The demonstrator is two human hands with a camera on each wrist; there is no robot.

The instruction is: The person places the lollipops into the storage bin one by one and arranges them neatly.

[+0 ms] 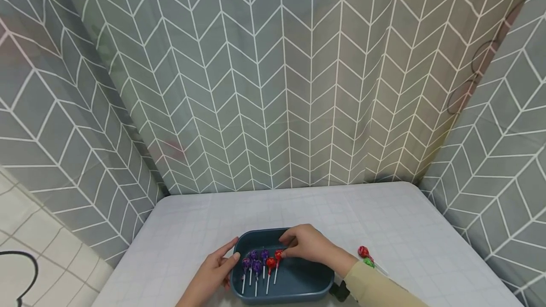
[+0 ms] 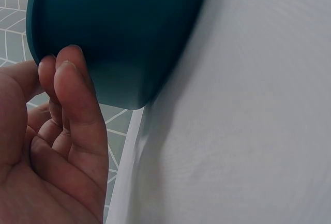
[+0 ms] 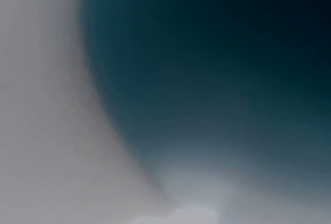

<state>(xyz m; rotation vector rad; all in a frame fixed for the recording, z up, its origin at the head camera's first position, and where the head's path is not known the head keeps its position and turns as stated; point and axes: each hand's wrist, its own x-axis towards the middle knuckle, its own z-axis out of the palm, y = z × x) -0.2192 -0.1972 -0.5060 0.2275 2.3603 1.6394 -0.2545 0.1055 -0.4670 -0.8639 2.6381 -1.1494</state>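
Observation:
In the head view a dark blue tray [image 1: 304, 281] lies on the white-covered table. My left hand [image 1: 213, 269] holds its left end, thumb at the rim and fingers outside; the left wrist view shows these fingers curled against the tray's wall [image 2: 129, 48]. Several purple lollipops [image 1: 257, 266] lie in the tray's left half, sticks toward me. Beside them are two red lollipops, a nearer one [image 1: 270, 263] and a farther one [image 1: 278, 254]. Over the tray, my right hand [image 1: 309, 244] has its thumb by the farther one's head, the forefinger apart. The right wrist view is blurred.
Right of the tray, a red lollipop [image 1: 363, 251] and a green lollipop [image 1: 368, 262] lie on the white tablecloth [image 1: 192, 221]. A small black object [image 1: 340, 292] shows beneath my right sleeve. Patterned grey curtains [image 1: 264, 108] surround the table's back and sides.

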